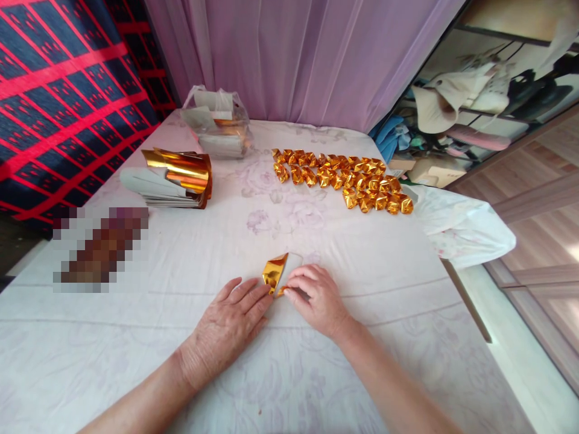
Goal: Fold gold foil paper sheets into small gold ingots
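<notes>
A sheet of gold foil paper (274, 274), partly folded and showing its pale side on the right, lies on the table in front of me. My left hand (233, 316) rests flat with its fingers stretched out, the fingertips touching the sheet's lower left edge. At the lower right edge, my right hand (316, 301) pinches a small folded bit of the paper between thumb and fingers. Farther back on the right stand several rows of folded gold foil pieces (335, 175). A stack of gold foil paper sheets (187, 172), curled over on top, sits at the back left.
Behind the stack is a clear plastic bag (217, 123) with more sheets inside. A pixelated patch (102, 247) hides something on the left. A white flowered cloth (380, 265) covers the table. Beyond the right edge are a white bag (470, 226) and a cluttered shelf (479, 114).
</notes>
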A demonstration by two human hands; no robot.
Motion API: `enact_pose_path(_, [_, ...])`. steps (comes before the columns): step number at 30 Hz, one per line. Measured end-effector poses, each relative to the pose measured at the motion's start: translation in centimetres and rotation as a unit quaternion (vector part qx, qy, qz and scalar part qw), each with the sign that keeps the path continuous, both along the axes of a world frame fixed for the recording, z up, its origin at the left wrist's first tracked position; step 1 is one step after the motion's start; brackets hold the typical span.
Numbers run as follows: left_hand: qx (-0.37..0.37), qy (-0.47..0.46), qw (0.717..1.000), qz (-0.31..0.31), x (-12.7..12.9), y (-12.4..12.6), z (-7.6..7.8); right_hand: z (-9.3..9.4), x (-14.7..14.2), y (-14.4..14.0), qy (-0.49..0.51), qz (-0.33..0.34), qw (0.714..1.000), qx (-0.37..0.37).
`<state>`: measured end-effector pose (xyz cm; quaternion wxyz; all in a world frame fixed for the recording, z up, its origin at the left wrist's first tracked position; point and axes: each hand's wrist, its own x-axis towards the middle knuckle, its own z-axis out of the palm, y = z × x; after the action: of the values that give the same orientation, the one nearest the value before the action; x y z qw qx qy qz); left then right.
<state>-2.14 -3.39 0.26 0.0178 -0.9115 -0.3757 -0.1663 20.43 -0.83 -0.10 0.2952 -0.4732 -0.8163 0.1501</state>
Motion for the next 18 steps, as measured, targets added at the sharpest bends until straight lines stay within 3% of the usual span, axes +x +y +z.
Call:
enact_pose_path(5, [-0.005, -0.009, 1.0, 0.0, 0.1, 0.0, 0.1, -0.3, -0.7, -0.2, 0.022, -0.045, 0.999, -0.006])
enact_pose_path(18, [-0.011, 0.009, 1.0, -0.002, 0.0, -0.2, 0.2, -0.2, -1.3, -0.3, 0.008, -0.078, 0.997, 0.007])
